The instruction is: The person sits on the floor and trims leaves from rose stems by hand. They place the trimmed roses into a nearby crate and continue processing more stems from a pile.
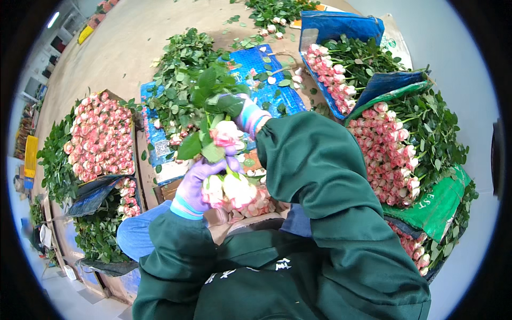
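Note:
My left hand (200, 182), in a purple glove with a striped cuff, grips rose stems just under their heads. Two pale roses (234, 190) with pink edges hang below its fingers, towards my lap. Another pink-and-white rose (226, 134) stands above that hand, with broad green leaves beside it. Further up, my right hand (246, 114), gloved alike, closes around the leafy part of the stems (212, 90); leaves partly hide its fingers. Pink petals or rose heads (260, 200) show beneath the held roses, partly covered.
A leafy rose heap (180, 68) lies ahead on blue sheeting (276, 92) strewn with leaves. Rose bundles (102, 138) are stacked at left. At right, more roses (384, 152) lie between blue wraps (340, 26) and green wraps (440, 208), close to the wall.

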A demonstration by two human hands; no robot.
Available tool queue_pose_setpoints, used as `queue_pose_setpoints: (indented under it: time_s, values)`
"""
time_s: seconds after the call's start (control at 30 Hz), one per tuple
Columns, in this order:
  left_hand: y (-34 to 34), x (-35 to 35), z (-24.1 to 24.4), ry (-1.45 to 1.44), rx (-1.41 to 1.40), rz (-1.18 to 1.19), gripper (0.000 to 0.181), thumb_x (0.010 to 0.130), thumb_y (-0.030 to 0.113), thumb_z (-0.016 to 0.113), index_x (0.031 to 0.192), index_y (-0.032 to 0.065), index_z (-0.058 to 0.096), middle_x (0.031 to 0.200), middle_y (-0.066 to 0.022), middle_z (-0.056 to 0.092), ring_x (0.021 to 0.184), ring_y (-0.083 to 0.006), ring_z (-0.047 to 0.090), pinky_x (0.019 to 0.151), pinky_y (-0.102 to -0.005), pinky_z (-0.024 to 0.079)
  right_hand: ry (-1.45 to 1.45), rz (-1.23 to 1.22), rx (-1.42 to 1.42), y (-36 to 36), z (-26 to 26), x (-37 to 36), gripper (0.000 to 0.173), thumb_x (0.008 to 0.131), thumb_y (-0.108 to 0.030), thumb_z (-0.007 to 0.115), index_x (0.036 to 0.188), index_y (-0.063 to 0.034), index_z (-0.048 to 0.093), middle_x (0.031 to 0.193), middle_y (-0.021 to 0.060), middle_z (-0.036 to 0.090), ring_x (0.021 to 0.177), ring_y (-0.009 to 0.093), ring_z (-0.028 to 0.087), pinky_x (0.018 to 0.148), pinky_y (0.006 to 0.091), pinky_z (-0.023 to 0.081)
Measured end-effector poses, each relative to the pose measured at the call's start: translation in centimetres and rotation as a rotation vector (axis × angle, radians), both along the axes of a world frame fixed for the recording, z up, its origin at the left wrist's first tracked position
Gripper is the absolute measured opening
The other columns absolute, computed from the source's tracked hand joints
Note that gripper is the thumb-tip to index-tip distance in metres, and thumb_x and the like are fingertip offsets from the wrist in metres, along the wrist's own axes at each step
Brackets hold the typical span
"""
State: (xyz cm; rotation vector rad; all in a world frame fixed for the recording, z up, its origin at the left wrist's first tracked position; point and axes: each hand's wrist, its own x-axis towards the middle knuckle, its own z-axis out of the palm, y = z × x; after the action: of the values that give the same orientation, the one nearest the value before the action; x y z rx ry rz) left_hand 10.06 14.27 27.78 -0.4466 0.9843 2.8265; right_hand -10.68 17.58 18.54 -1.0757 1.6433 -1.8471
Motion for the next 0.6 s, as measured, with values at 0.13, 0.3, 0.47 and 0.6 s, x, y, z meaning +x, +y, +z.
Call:
queue_pose_setpoints:
  time_s: [0.13,0.3,0.47,0.6]
  values:
    - [-2.4,0.1,1.4,-0.025,0.212,0.132,0.034,0.082,0.011,0.052,0.113,0.0002,0.048,0.093,-0.0123,0.057,0.089,-0.0269,0.057,0.079,-0.0388,0.048,-0.130,-0.276,0.441,-0.1,0.1,-1.7,0.010,0.079,-0.009,0.054,0.084,-0.0035,0.060,0.079,0.0128,0.064,0.069,0.025,0.064,0.057,0.0328,0.050]
    - [-3.9,0.5,1.8,-0.076,0.170,0.253,0.034,0.084,0.016,0.049,0.114,-0.0007,0.048,0.099,-0.0125,0.057,0.090,-0.0241,0.057,0.080,-0.0376,0.047,-0.877,-0.035,0.162,1.0,5.9,1.1,0.018,0.086,-0.015,0.045,0.094,-0.0005,0.052,0.083,0.0116,0.061,0.066,0.020,0.063,0.042,0.0234,0.042]
    - [-4.0,0.1,0.3,0.227,-1.011,0.041,0.027,0.087,0.003,0.039,0.111,0.0000,0.050,0.103,-0.0103,0.061,0.090,-0.0187,0.060,0.081,-0.0304,0.050,-1.055,0.061,0.169,1.3,7.2,2.0,0.019,0.091,-0.021,0.043,0.098,-0.0047,0.049,0.083,0.0119,0.060,0.060,0.015,0.059,0.037,0.0208,0.037]
    - [-3.7,-0.4,-0.6,0.156,-0.085,0.169,0.028,0.087,0.010,0.041,0.111,-0.0015,0.050,0.104,-0.0126,0.061,0.092,-0.0203,0.061,0.081,-0.0334,0.051,-1.081,0.070,0.113,1.4,6.7,2.2,0.020,0.091,-0.023,0.044,0.100,-0.0057,0.047,0.080,0.0116,0.059,0.058,0.016,0.059,0.038,0.0224,0.039]
